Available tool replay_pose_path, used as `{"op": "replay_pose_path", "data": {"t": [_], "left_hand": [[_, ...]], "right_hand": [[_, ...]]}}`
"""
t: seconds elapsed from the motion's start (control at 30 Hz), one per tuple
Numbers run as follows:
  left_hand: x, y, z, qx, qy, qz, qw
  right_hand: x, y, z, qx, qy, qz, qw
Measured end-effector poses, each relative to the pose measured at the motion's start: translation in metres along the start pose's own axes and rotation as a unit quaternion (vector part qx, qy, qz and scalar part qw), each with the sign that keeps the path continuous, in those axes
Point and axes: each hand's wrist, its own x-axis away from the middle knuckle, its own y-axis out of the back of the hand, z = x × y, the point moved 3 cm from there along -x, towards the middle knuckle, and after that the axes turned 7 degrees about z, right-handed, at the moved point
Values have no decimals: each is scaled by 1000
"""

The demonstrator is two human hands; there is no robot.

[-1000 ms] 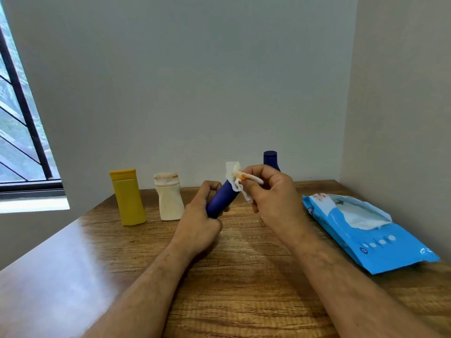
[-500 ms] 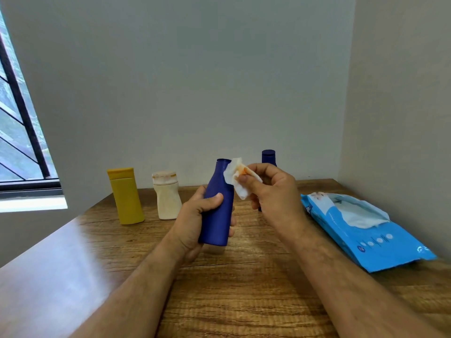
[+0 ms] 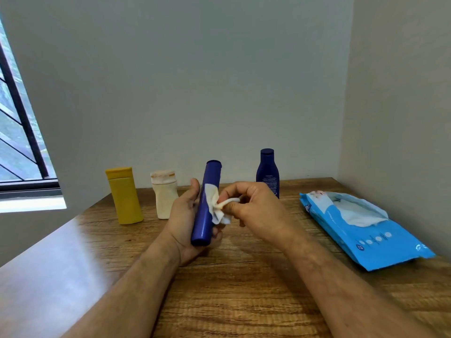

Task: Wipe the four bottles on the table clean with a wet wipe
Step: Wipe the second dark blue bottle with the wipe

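Note:
My left hand grips a blue bottle upright above the table, cap end up. My right hand pinches a crumpled white wet wipe and presses it against the bottle's right side, at mid height. A second dark blue bottle stands behind my right hand, its lower part hidden. A yellow bottle and a cream bottle with a stained cap stand at the back left.
An open blue pack of wet wipes lies on the right of the wooden table, near the right wall. A window is at the left. The back wall is close behind the bottles.
The wipe has moved from the bottle's neck down to the middle of its side. My left hand has turned the bottle in its grip, so the narrow side faces me.

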Motion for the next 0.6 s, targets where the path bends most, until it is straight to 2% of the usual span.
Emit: {"op": "replay_pose_path", "data": {"t": [0.1,0.2,0.33,0.47,0.6], "left_hand": [[1,-3,6,9,48,83,995],[1,-5,6,57,61,110,990],[1,-5,4,70,51,89,992],[-1,-5,1,97,13,3,995],[-1,-5,-4,107,0,14,994]], "right_hand": [[1,5,0,-24,12,-70,997],[2,10,2,-57,16,-99,993],[4,3,5,-57,6,-31,998],[3,0,5,-19,9,30,999],[3,-10,4,36,15,94,995]]}}
